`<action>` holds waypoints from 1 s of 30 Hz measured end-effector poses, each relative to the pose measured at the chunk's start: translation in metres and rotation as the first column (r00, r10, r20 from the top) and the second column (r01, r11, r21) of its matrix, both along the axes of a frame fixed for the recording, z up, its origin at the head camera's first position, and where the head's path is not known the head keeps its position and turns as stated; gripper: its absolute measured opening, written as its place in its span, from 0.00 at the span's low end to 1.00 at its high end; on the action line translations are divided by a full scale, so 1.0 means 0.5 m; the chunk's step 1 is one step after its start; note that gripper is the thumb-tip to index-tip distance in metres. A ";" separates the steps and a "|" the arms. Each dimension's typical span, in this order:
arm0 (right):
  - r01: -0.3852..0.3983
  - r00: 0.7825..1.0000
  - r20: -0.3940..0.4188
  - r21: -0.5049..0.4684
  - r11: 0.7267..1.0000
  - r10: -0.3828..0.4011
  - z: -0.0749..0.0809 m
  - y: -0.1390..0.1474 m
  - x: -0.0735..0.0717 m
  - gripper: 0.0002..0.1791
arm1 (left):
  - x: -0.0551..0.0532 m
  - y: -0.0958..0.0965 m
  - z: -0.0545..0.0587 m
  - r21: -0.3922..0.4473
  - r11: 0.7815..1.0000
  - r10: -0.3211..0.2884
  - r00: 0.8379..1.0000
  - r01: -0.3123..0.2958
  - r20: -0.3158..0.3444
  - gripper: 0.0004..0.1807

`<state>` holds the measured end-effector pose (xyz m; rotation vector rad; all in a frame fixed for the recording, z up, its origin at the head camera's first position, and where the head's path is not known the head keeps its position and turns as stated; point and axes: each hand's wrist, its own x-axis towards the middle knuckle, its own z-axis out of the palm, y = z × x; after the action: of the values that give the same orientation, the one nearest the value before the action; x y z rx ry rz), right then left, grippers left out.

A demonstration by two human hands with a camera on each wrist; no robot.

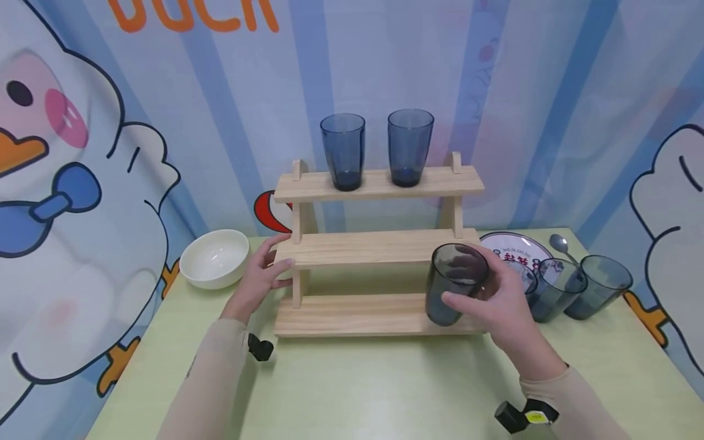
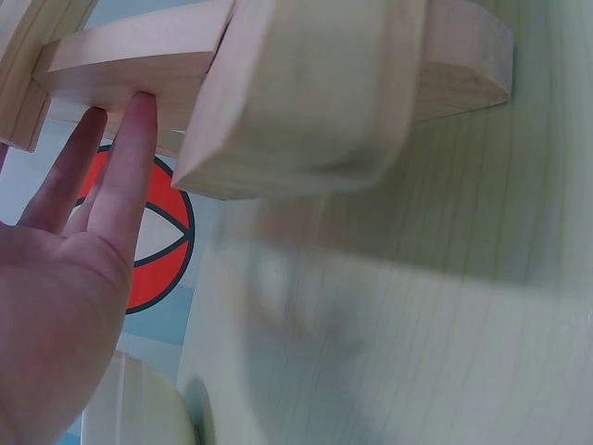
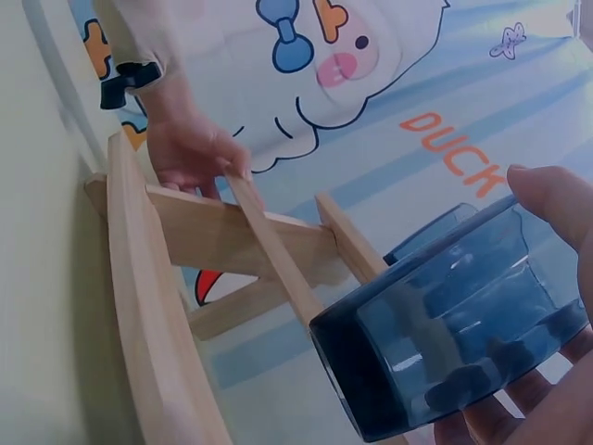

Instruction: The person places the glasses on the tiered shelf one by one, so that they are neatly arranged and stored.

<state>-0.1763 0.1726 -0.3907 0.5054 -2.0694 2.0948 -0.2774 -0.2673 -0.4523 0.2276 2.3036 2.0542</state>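
My right hand [image 1: 503, 299] holds a blue-grey drinking glass [image 1: 448, 308] in front of the lower right part of a three-tier wooden shelf [image 1: 352, 315]. In the right wrist view, the thumb lies near the rim of the tilted glass [image 3: 435, 343] and the fingers curl behind it. At the shelf's left end is my left hand [image 1: 255, 278], its fingers spread against the middle tier. The left wrist view shows two straight fingers [image 2: 125, 199] touching the wood under that board. Two matching glasses, one left [image 1: 343, 150] and one right [image 1: 409, 146], stand upright on the top tier.
A white bowl [image 1: 214, 260] sits left of the shelf. To the right, a printed plate [image 1: 514, 244], a spoon [image 1: 560, 244] and more glasses [image 1: 599, 287] stand close together on the pale green table [image 1: 374, 391]. A duck-patterned curtain [image 1: 236, 122] hangs behind.
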 end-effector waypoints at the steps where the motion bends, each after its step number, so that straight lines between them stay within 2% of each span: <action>1: -0.002 1.000 0.000 0.006 1.000 0.002 0.003 -0.006 -0.006 0.42 | 0.000 0.000 0.000 -0.001 1.000 0.000 1.000 0.000 0.001 0.32; 10: -0.004 0.999 0.037 0.034 0.999 0.002 0.035 -0.058 -0.046 0.40 | -0.003 0.002 -0.001 -0.002 1.000 0.003 1.000 -0.003 -0.002 0.33; 16: -0.002 1.000 0.023 0.047 0.999 0.001 0.055 -0.099 -0.075 0.39 | -0.005 0.000 -0.006 0.000 1.000 0.008 1.000 -0.008 0.002 0.32; 24: -0.008 1.000 0.002 0.043 0.999 0.008 0.068 -0.155 -0.119 0.39 | -0.002 0.000 0.000 -0.006 1.000 0.010 1.000 -0.010 0.004 0.32; 30: -0.044 0.999 0.012 0.032 0.999 0.044 0.074 -0.189 -0.144 0.39 | -0.005 -0.001 -0.001 -0.012 1.000 0.011 1.000 -0.010 0.017 0.33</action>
<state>-0.2481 0.0781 -0.3539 0.5498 -2.1207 2.0956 -0.2799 -0.2680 -0.4526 0.1965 2.3115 2.0381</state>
